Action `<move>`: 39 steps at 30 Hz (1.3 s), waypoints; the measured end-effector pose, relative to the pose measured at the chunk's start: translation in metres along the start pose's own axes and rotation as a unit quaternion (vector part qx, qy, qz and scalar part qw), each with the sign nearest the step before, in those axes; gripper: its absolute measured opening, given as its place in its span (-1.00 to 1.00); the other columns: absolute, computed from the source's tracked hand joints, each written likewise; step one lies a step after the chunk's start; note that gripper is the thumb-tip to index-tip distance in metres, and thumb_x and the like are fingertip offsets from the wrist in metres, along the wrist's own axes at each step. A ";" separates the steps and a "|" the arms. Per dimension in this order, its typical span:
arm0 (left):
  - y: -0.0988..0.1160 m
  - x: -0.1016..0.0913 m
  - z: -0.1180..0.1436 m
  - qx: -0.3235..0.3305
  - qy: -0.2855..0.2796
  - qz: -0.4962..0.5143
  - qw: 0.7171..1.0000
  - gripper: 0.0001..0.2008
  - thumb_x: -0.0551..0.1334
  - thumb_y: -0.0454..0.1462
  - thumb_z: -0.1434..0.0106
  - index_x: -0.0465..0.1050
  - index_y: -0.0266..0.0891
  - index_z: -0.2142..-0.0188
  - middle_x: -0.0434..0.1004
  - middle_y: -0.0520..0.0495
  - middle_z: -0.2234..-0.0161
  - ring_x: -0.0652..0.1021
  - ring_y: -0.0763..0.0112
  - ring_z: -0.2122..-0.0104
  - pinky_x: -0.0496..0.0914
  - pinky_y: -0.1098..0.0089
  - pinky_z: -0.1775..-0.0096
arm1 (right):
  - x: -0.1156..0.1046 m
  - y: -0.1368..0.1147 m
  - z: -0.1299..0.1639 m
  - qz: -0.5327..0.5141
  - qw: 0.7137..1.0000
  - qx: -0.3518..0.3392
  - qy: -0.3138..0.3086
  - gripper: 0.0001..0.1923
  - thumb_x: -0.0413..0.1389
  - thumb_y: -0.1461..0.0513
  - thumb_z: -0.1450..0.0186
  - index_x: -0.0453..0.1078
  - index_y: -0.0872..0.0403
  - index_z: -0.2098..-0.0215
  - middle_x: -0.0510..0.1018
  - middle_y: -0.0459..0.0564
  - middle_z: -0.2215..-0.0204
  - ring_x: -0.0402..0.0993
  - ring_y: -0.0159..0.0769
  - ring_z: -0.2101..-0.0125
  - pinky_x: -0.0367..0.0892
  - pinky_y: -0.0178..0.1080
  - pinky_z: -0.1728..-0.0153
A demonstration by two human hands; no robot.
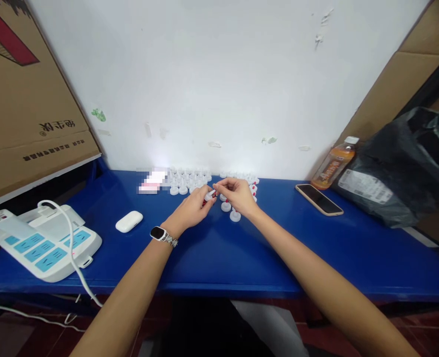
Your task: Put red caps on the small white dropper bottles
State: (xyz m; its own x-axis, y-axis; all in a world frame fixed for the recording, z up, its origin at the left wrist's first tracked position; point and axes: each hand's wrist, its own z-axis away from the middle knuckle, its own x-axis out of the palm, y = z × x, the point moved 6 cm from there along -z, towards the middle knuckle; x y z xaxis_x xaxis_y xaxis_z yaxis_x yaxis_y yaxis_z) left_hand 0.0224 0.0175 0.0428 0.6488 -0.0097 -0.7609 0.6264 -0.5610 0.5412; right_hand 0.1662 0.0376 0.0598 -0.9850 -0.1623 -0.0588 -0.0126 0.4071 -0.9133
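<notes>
My left hand [194,206], with a watch on its wrist, is closed round a small white nozzle cap [209,195]; dark red shows beside it between the fingers. My right hand [239,194] pinches at the cap's narrow tip, and whatever small part those fingertips hold is too tiny to make out. Beyond my left hand stand rows of white nozzle caps [183,187] with round bases. To the right is a second group, partly hidden by my right hand, including red-tipped nozzle caps [226,206] and one nearer nozzle cap [235,215].
On the blue table [219,253] lie a white earbud case [129,221] and a power strip [52,250] at left. At right are a phone [319,199], an orange drink bottle [333,166] and a dark plastic bag [401,163]. A white wall [219,89] stands behind.
</notes>
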 end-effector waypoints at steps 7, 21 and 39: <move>0.003 0.001 0.001 0.006 -0.004 -0.018 1.000 -0.72 0.01 -0.05 -0.44 0.29 -0.16 0.04 0.45 -0.11 0.23 0.50 0.20 0.23 0.38 0.23 0.22 | -0.004 -0.004 0.000 0.034 0.999 0.005 -0.021 -0.65 0.32 -0.02 -0.13 0.52 0.12 0.43 0.61 -0.02 0.51 0.49 -0.33 0.50 0.34 -0.29 0.46; 0.009 0.003 0.000 0.006 0.012 0.002 1.000 -0.75 0.02 -0.05 -0.44 0.26 -0.17 0.14 0.47 -0.09 0.28 0.51 0.24 0.32 0.32 0.31 0.34 | 0.002 -0.006 0.012 0.035 0.997 -0.018 0.066 -0.71 0.28 0.02 -0.18 0.52 0.09 0.35 0.60 -0.02 0.46 0.46 -0.32 0.47 0.36 -0.27 0.41; 0.009 0.000 0.000 0.000 0.007 0.042 0.999 -0.80 0.01 -0.12 -0.44 0.21 -0.20 0.16 0.49 -0.10 0.32 0.52 0.26 0.34 0.35 0.29 0.30 | 0.007 -0.021 0.018 0.222 0.964 -0.133 0.067 -0.64 0.09 0.07 -0.38 0.37 0.02 0.53 0.47 -0.07 0.49 0.35 -0.26 0.29 0.27 -0.20 0.13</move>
State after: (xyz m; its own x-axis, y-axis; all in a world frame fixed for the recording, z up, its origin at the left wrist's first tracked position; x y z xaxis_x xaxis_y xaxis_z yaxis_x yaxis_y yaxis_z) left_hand 0.0287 0.0125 0.0477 0.7053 -0.0462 -0.7074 0.5686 -0.5591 0.6034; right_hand 0.1628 0.0119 0.0712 -0.9170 0.1903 -0.3507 0.3882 0.6285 -0.6740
